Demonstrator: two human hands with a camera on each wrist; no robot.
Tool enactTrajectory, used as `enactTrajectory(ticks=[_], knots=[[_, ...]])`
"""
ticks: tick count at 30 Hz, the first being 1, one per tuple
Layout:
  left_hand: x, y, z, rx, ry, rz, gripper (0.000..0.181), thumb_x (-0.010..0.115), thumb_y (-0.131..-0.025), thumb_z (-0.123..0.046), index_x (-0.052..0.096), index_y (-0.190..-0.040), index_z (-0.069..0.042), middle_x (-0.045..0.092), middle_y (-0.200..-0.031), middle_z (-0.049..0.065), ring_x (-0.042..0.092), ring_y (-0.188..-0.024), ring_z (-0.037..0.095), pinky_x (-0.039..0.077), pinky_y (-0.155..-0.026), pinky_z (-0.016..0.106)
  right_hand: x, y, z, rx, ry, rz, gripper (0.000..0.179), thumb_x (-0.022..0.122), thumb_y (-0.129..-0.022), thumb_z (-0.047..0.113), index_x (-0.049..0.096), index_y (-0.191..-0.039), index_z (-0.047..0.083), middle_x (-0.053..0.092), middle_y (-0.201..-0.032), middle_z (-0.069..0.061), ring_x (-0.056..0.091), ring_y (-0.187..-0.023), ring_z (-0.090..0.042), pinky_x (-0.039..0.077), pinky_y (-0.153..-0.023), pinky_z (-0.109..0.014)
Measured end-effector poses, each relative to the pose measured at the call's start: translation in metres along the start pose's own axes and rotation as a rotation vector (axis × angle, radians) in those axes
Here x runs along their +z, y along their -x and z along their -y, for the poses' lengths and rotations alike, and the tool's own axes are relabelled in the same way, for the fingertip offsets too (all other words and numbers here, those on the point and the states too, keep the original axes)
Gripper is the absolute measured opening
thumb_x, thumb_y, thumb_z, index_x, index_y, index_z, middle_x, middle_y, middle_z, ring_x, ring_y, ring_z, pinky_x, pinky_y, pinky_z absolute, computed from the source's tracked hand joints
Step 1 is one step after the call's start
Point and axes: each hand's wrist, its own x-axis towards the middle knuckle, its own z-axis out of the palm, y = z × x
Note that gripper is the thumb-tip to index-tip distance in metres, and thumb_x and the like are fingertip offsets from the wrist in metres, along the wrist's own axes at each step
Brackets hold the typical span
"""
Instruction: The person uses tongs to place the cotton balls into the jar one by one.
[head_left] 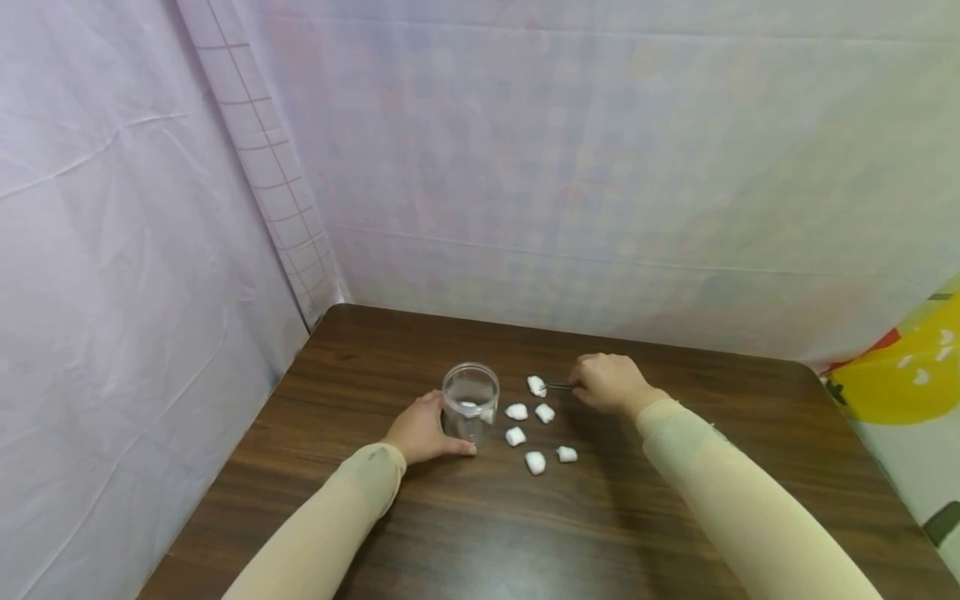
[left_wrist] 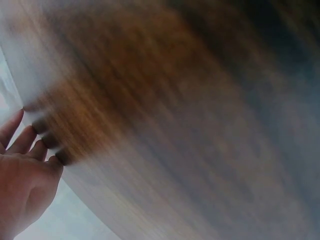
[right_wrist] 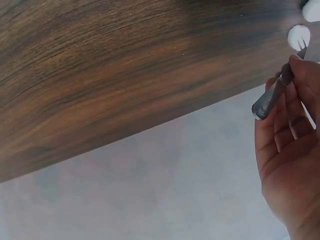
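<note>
A clear plastic jar stands upright on the table with some white cotton balls inside. My left hand holds it from the left, thumb along the near side; the left wrist view is blurred and shows the left hand at its edge without the jar. Metal tweezers are pinched between the thumb and fingers of my right hand. Their tips meet a cotton ball at the far end of the loose group; whether they squeeze it cannot be told. Several cotton balls lie right of the jar.
The dark wooden table ends at a pale patterned curtain at the back. White sheeting hangs along the left. Beyond the table's right edge is a yellow object.
</note>
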Motion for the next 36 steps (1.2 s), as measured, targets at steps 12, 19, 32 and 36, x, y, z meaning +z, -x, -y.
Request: enactTrajectory(ticks=[12,19,32,36], knots=[[0.0006,-0.0006,0.0004,-0.012,-0.001,0.003,0.097,0.087,-0.062,-0.062,0.056,-0.136,-0.008,0.056,-0.137,0.01,0.054,-0.124,0.03,0.044,-0.103,0.047,0.0041,0.0001,0.0014,-0.013,0.003,0.007,0.008,0.073,-0.084,0.017,0.071,-0.078,0.021,0.058,-0.077,0.006,0.056,-0.063,-0.014,0.049,-0.05,-0.039],[0.001,-0.0005,0.0007,-0.015,0.004,0.004,0.097,0.087,-0.063,-0.063,0.056,-0.137,-0.008,0.056,-0.137,0.01,0.053,-0.125,0.03,0.044,-0.103,0.047,0.0061,-0.0001,0.002,-0.015,0.027,-0.021,0.016,0.073,-0.081,0.017,0.065,-0.07,0.023,0.054,-0.074,0.006,0.053,-0.06,-0.015,0.046,-0.047,-0.04],[-0.0035,0.0017,-0.0046,-0.012,0.01,0.005,0.094,0.088,-0.064,-0.059,0.057,-0.136,-0.007,0.056,-0.137,0.011,0.053,-0.125,0.031,0.044,-0.103,0.047,0.0038,0.0054,-0.0048,-0.011,0.028,-0.06,0.003,0.073,-0.083,0.018,0.075,-0.083,0.021,0.068,-0.095,0.0,0.065,-0.075,-0.024,0.051,-0.051,-0.042],[-0.0029,0.0021,-0.0036,-0.008,0.007,0.002,0.094,0.088,-0.064,-0.059,0.057,-0.136,-0.007,0.056,-0.137,0.011,0.053,-0.125,0.031,0.044,-0.103,0.048,0.0016,0.0078,-0.0058,-0.009,0.022,-0.062,0.007,0.073,-0.084,0.019,0.078,-0.09,0.018,0.07,-0.108,-0.005,0.068,-0.092,-0.031,0.056,-0.06,-0.048]])
